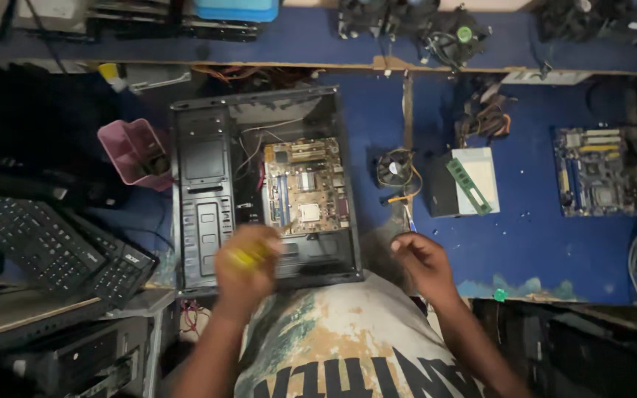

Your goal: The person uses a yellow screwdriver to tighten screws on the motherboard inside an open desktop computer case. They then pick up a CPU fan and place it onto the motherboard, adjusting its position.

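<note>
A yellow-handled screwdriver (248, 256) is gripped in the closed left hand (247, 265), blurred, its tip held just over the lower edge of the motherboard (306, 186) that lies inside the open computer case (259, 188) on the blue workbench (540, 243). The right hand (418, 254) is loosely curled and empty beside the case. The board could be scratched by a slipping tip, and the loose wires (256, 151) beside it snagged.

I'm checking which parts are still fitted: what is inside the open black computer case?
Inside the computer case lies a motherboard with loose wires beside it. The left hand, holding a yellow-handled tool, covers the board's lower corner, so nothing there can be seen.
</note>
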